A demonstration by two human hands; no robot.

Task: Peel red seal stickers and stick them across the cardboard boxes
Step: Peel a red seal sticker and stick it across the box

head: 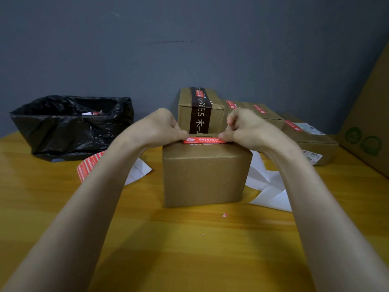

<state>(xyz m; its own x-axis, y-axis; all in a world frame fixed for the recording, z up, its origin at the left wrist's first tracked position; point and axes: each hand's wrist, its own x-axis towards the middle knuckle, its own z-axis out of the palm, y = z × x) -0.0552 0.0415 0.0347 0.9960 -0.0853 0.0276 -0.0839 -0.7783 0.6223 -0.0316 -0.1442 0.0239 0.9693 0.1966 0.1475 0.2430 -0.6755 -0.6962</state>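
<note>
A plain cardboard box (203,178) stands on the yellow table in front of me. A red seal sticker (203,140) with white print lies across the near part of its top. My left hand (162,127) pinches the sticker's left end, and my right hand (245,127) pinches its right end. A sheet of red stickers (88,167) lies on the table to the left, partly under my left forearm. Behind stand a taller box (200,110) with a dark tape band and a red seal, and several flatter boxes (294,131) with red seals.
A bin lined with a black bag (71,125) stands at the back left with scraps inside. White backing sheets (267,186) lie right of the box, another (139,171) to its left. A large cardboard panel (370,123) leans at the right. Small red scraps (224,215) dot the table.
</note>
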